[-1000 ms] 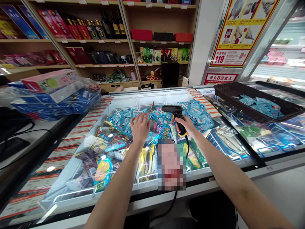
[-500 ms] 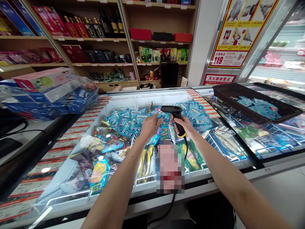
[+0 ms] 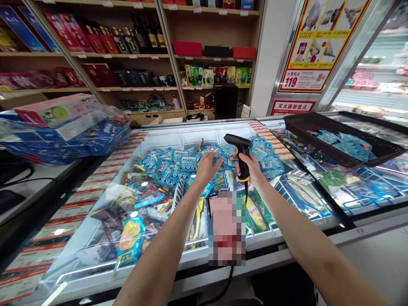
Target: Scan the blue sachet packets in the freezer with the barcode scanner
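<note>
My right hand [image 3: 253,170] is wrapped round the grip of a black and yellow barcode scanner [image 3: 242,155], its head tilted up and towards the left. A cable runs down from its handle. My left hand [image 3: 208,170] reaches over small blue packets [image 3: 188,162], fingers stretched and apart, with no item visible in it; whether the fingertips touch a packet I cannot tell. The packets lie spread across the glass lid of a chest freezer [image 3: 197,129]. Nearer to me, between my forearms, lies a blurred-out pink rectangular item [image 3: 225,221].
A dark brown basket [image 3: 306,123] holding more blue packets stands on the freezer at the right. Plastic-wrapped boxes [image 3: 63,127] are stacked at the left. Price-label strips [image 3: 92,187] line the glass. Behind the freezer are shelves [image 3: 121,53] with bottles and boxes.
The scanner has shifted slightly right, and its head now tilts more. My left hand has moved a little to the right over the blue packets.
</note>
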Demonstrator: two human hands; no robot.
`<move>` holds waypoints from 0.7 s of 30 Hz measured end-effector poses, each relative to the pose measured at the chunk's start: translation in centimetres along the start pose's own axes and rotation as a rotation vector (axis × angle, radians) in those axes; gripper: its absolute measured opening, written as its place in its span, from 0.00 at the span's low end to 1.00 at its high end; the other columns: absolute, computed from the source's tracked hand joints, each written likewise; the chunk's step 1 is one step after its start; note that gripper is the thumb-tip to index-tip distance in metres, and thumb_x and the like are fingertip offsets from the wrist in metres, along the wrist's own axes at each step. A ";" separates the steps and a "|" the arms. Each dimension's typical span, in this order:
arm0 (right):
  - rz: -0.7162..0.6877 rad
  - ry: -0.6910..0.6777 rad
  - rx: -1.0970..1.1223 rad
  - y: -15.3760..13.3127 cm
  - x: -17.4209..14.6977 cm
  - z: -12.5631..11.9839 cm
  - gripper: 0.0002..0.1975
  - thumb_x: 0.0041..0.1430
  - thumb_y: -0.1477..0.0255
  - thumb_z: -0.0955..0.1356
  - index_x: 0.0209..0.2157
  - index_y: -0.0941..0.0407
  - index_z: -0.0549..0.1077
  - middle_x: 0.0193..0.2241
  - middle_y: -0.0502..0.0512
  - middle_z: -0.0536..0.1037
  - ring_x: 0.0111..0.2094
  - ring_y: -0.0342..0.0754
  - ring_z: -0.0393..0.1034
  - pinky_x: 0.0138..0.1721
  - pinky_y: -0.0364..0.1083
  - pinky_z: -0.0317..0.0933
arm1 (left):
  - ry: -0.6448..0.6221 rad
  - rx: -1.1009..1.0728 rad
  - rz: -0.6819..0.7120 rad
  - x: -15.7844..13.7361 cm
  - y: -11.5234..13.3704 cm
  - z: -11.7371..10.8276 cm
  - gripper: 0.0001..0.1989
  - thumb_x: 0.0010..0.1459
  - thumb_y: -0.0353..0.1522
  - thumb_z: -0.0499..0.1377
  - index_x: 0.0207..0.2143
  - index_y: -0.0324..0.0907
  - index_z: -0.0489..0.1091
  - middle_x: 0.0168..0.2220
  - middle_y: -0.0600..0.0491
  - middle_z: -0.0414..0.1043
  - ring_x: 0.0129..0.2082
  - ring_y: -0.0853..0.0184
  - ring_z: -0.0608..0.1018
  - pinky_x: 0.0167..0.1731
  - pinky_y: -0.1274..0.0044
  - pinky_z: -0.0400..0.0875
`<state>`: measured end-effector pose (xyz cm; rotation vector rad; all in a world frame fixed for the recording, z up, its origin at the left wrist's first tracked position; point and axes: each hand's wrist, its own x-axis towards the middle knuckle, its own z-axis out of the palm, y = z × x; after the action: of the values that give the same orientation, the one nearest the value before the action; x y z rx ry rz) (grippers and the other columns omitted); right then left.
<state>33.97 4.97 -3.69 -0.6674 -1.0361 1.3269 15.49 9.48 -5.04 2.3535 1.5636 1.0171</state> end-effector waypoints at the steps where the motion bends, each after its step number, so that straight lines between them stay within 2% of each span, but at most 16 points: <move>1: -0.005 0.004 -0.005 0.1 0.0 -0.1 0.19 0.52 0.58 0.70 0.40 0.56 0.70 0.32 0.53 0.78 0.14 0.38 0.61 0.13 0.41 0.57 | 0.009 0.002 0.003 0.5 0.2 0.3 0.23 0.62 0.46 0.50 0.51 0.41 0.69 0.51 0.45 0.71 0.54 0.59 0.71 0.52 0.69 0.65; 5: -0.019 0.019 -0.034 0.2 0.2 -0.3 0.19 0.52 0.57 0.71 0.38 0.56 0.70 0.30 0.52 0.78 0.14 0.38 0.62 0.13 0.41 0.57 | -0.038 0.014 -0.007 2.3 1.3 1.8 0.23 0.63 0.45 0.49 0.54 0.43 0.67 0.55 0.47 0.69 0.57 0.59 0.68 0.55 0.69 0.61; 8: -0.020 0.008 -0.072 0.2 0.2 -0.4 0.18 0.53 0.56 0.70 0.36 0.57 0.70 0.29 0.54 0.78 0.14 0.38 0.62 0.13 0.41 0.57 | -0.040 0.089 -0.112 3.4 2.3 2.6 0.24 0.63 0.48 0.47 0.51 0.45 0.70 0.51 0.45 0.73 0.55 0.54 0.70 0.55 0.61 0.59; 12: -0.020 0.005 -0.104 0.2 0.2 -0.3 0.18 0.53 0.56 0.70 0.37 0.56 0.69 0.33 0.55 0.79 0.14 0.39 0.62 0.14 0.42 0.57 | -0.031 0.169 -0.142 4.4 2.7 3.0 0.23 0.57 0.49 0.54 0.48 0.46 0.72 0.49 0.43 0.73 0.54 0.48 0.68 0.53 0.54 0.57; 15: -0.003 0.001 -0.142 0.2 0.1 -0.3 0.19 0.53 0.55 0.69 0.37 0.56 0.68 0.33 0.55 0.79 0.14 0.39 0.62 0.14 0.42 0.57 | -0.052 0.157 -0.188 4.9 2.2 2.8 0.26 0.51 0.47 0.60 0.49 0.44 0.71 0.50 0.42 0.71 0.54 0.48 0.68 0.51 0.57 0.60; 18: 0.002 -0.017 -0.158 0.2 0.0 -0.3 0.19 0.53 0.55 0.69 0.36 0.56 0.68 0.31 0.54 0.78 0.14 0.38 0.62 0.14 0.41 0.57 | -0.019 0.081 -0.250 4.9 1.1 1.9 0.30 0.47 0.45 0.63 0.51 0.41 0.69 0.51 0.40 0.70 0.54 0.49 0.69 0.50 0.61 0.63; 21: -0.003 -0.047 -0.158 0.3 -0.1 -0.2 0.18 0.54 0.56 0.69 0.36 0.56 0.68 0.30 0.54 0.78 0.15 0.38 0.62 0.15 0.41 0.58 | 0.051 -0.134 -0.274 3.7 -0.5 0.6 0.23 0.50 0.41 0.61 0.47 0.39 0.70 0.46 0.43 0.73 0.48 0.55 0.74 0.46 0.66 0.68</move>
<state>34.03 4.93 -4.07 -0.7554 -1.1884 1.2719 16.36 12.99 -4.06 1.9738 1.7174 1.0866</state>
